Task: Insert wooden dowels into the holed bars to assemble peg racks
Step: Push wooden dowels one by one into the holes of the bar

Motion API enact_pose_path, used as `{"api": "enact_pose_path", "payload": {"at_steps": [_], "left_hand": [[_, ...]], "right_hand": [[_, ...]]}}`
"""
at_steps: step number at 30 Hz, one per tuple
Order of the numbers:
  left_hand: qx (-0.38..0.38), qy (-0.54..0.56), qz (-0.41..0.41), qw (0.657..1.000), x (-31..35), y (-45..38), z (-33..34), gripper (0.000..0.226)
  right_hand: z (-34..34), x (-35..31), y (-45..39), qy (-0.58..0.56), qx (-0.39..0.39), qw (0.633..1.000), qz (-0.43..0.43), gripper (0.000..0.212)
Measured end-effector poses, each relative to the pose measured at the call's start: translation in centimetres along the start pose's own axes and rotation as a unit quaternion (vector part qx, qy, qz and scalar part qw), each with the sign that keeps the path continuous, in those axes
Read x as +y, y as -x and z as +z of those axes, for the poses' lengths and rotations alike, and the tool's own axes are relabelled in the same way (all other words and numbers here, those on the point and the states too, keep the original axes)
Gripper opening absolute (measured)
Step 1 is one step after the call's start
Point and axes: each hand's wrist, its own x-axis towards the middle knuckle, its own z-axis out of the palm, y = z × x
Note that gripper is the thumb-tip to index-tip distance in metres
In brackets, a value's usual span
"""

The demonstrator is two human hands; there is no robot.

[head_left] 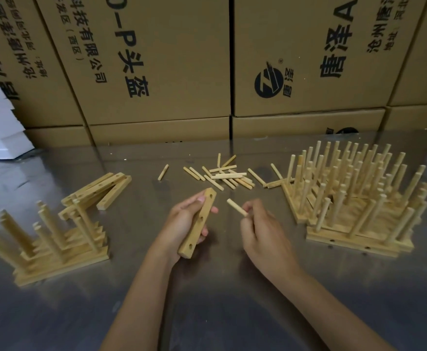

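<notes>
Dozens of finished peg racks (354, 196) crowd the frame's right, yet loose dowels (229, 177) and empty bars (106, 188) remain, while the left hand (184, 224) grips a holed bar (198, 222) mid-frame and the right hand (263, 229) pinches a dowel (236, 207).

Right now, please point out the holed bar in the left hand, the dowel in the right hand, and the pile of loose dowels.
holed bar (199, 222): head view, middle of its holed face.
dowel (235, 206): head view, middle of its shaft.
loose dowels (229, 176): head view, centre of pile.
</notes>
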Motion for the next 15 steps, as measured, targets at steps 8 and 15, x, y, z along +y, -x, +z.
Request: {"api": "enact_pose_path", "payload": {"at_steps": [8,15], "left_hand": [[-0.104,-0.04,0.007,0.994,0.1,0.7,0.6,0.026],[-0.111,-0.125,0.027,0.985,0.1,1.7,0.8,0.025]], "right_hand": [[-1.5,-0.2,0.2,0.014,0.019,0.999,-0.047,0.005],[-3.0,0.0,0.2,0.058,0.029,0.994,-0.089,0.011]]}}
